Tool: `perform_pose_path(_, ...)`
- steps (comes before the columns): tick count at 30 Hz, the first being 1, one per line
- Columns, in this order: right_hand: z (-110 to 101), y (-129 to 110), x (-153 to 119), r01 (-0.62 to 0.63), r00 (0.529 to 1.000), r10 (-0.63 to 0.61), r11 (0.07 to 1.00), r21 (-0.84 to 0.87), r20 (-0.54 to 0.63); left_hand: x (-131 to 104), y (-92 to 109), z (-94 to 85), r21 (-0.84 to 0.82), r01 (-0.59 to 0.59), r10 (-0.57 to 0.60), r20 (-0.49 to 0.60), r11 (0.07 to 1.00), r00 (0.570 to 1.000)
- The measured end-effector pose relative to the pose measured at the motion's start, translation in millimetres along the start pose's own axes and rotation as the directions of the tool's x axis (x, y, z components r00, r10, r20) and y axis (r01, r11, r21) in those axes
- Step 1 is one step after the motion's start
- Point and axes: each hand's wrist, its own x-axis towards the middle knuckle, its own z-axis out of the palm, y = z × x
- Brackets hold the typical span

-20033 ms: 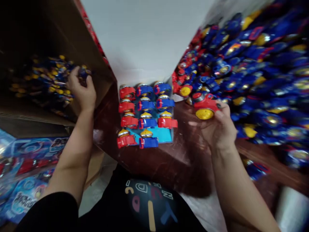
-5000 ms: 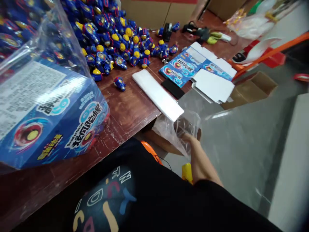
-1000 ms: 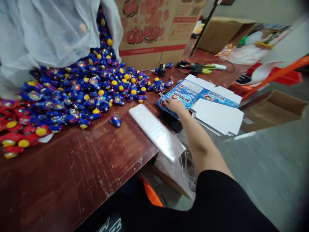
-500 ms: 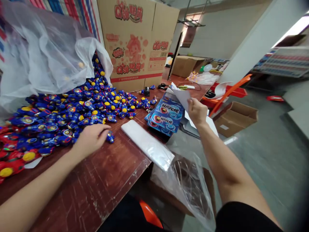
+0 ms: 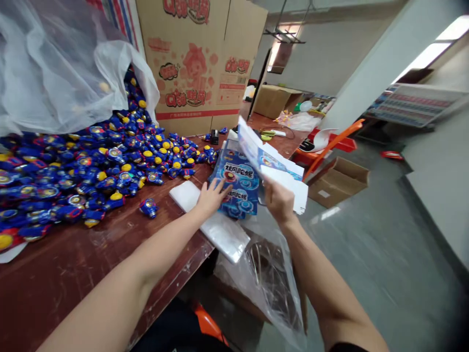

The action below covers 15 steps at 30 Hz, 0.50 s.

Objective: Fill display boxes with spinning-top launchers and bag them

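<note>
My right hand (image 5: 280, 198) is closed, pinching the near end of a flat carton (image 5: 251, 142), which stands tilted up over the right side of the stack of printed cartons (image 5: 240, 168) at the right end of the bench (image 5: 110, 259). My left hand (image 5: 211, 198) has its fingers spread over the near left part of that stack; whether they press on it or only skim it, I cannot tell. The carton looks like thin printed card, so I judge it light and springy: stiff enough to stand up from one end, yet likely to crease if I squeeze it hard or bend it across a panel. Its glossy print probably slides easily over the cartons below, so a spread palm should steady them better than fingertips. I would take hold along a firm edge, thumb on one face and fingers on the other, away from the loose white flaps (image 5: 293, 188) on the right. The clear plastic sleeves (image 5: 227, 237) just beside the stack, on its near left, look limp and slippery, a poor rest for card.
</note>
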Motion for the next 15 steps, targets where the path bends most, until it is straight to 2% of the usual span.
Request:
perform_pose_path(3,-4,-4,-43,0.194,0.973,-0.205,0.975,0.104,0.11,5,-34,-1.9,0.061,0.003,-0.009,0.087,0.998,0.996)
perform_pose_path(6,-3,0,-71,0.244,0.954,-0.268,0.954,0.174,0.134,11,-82,-17.7,0.1,-0.048,0.029,0.182,0.994,0.983)
perform_pose_path(7,-4,3,-75,0.221,0.964,-0.242,0.96,0.172,0.113,14,-96,-23.7,0.107,-0.062,0.038,0.208,0.992,0.977)
perform_pose_path(9,-7,14,-73,0.104,0.994,-0.105,0.987,0.123,0.005,20,-115,-32.7,0.108,-0.074,0.045,0.254,0.991,0.966)
perform_pose_path(10,-11,21,-67,0.012,0.996,-0.005,0.996,0.087,-0.085,21,-121,-34.8,0.1,-0.073,0.044,0.272,0.992,0.961)
perform_pose_path(11,-16,28,-58,-0.091,0.977,0.101,0.994,0.059,-0.187,20,-123,-35.0,0.086,-0.068,0.041,0.286,0.994,0.957)
perform_pose_path(13,-31,41,-32,-0.285,0.88,0.28,0.957,0.045,-0.383,15,-121,-30.7,0.043,-0.046,0.03,0.304,0.998,0.952)
perform_pose_path(15,-48,48,-1,-0.4,0.774,0.386,0.912,0.084,-0.502,8,-116,-23.6,-0.018,-0.007,0.012,0.313,1.0,0.95)
